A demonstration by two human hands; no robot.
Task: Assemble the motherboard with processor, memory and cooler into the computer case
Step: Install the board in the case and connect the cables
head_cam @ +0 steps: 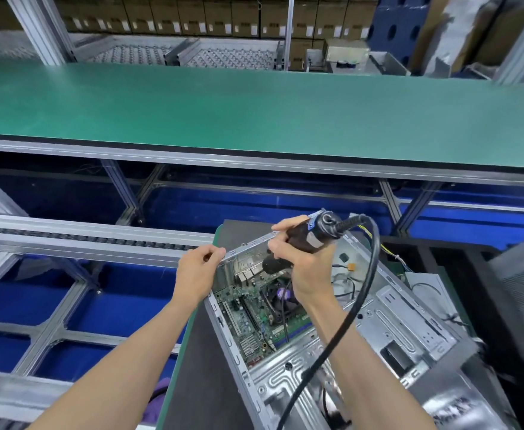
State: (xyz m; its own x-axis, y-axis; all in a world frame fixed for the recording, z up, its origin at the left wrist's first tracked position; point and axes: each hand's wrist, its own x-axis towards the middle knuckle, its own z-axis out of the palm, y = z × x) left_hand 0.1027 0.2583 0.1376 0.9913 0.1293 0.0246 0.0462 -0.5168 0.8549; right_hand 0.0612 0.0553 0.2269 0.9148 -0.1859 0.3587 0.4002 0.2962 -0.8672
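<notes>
green bench (254, 113) spans the far side, well beyond the computer case (332, 361). case lies open on its side on a dark mat (198, 367). motherboard (254, 315) sits inside the case, left half, cooler (277, 294) on it near the middle. right hand (304, 268) clamped round an electric screwdriver (304, 240) above the case's far end, black cable (332, 336) trailing over the case. left hand (197, 271) at the case's far-left corner, fingers curled on the rim.
</notes>
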